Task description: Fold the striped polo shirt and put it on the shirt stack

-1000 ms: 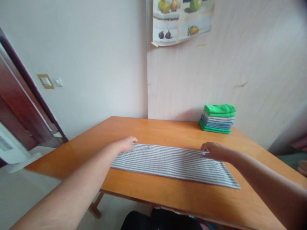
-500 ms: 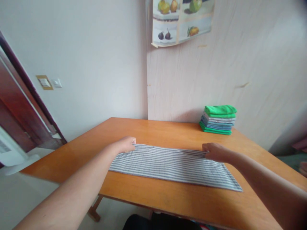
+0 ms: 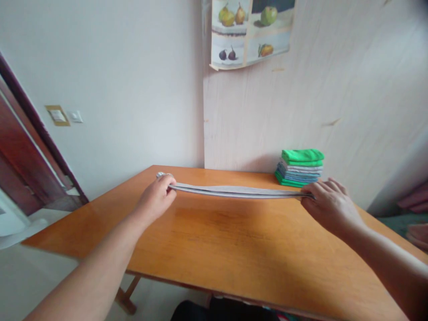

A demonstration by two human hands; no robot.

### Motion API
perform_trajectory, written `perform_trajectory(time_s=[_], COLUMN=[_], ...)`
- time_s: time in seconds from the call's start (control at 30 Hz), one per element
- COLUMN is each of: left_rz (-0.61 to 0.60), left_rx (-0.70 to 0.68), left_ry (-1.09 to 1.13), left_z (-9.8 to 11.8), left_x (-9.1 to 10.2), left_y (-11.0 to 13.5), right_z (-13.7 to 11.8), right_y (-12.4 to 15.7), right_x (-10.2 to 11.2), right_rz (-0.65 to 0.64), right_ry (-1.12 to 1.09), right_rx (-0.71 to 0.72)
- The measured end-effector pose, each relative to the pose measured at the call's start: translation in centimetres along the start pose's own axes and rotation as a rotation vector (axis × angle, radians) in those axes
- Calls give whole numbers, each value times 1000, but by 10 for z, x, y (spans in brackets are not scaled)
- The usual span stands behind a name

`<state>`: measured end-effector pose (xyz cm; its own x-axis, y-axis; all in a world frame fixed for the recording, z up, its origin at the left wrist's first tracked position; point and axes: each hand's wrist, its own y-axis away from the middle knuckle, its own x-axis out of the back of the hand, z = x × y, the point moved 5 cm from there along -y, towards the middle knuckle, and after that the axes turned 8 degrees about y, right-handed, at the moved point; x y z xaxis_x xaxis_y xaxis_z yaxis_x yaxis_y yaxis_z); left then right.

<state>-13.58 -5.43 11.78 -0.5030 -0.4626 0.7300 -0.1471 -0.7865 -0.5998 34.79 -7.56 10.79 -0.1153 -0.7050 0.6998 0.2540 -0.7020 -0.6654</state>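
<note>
A grey-and-white striped cloth (image 3: pixel 234 191) is stretched nearly level between my two hands, seen almost edge-on as a thin layered band above the table. My left hand (image 3: pixel 158 194) pinches its left end, and a bit of the cloth pokes out beyond the fingers. At the right end, my right hand (image 3: pixel 329 203) is closed on the cloth, thumb underneath and fingers over the top. Just behind my right hand stands a stack of folded cloths (image 3: pixel 299 168), bright green on top, with grey, blue and green layers below.
The wooden table (image 3: pixel 214 240) reaches to the wall, its near edge close to my lap. A fruit poster (image 3: pixel 250 33) hangs on the wall. Wall switches (image 3: pixel 58 116) and a dark red door (image 3: pixel 30 151) are at the left. Pinkish fabric (image 3: pixel 414 198) shows at far right.
The striped cloth lay flat on the table and is now lifted, pulled taut and turned edge-on. My hands have moved farther apart and upward with it.
</note>
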Motion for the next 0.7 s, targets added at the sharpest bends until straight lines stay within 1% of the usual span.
perform_trajectory(time_s=[0.07, 0.17, 0.23, 0.27, 0.37, 0.47, 0.7], left_rz=[-38, -176, -246, -261, -248, -230, -234], left_rx=[1, 21, 25, 28, 39, 34, 52], left_ry=[9, 11, -6, -17, -58, -105, -232], left_z=[-1, -2, 0, 1, 2, 1, -8], left_x=[-8, -29, -38, -40, -40, -36, -25], left_y=[30, 75, 98, 106, 117, 118, 124], right_z=[-6, -18, -25, -27, -29, -28, -20], right_y=[29, 71, 91, 98, 107, 110, 118], right_x=[-2, -16, -22, -23, -23, -20, -11], right_rz=[6, -116, -175, -190, -200, -211, -285], right_ry=[-20, -89, -128, -136, -118, -89, -40], right_rx=[33, 129, 166, 171, 166, 162, 129])
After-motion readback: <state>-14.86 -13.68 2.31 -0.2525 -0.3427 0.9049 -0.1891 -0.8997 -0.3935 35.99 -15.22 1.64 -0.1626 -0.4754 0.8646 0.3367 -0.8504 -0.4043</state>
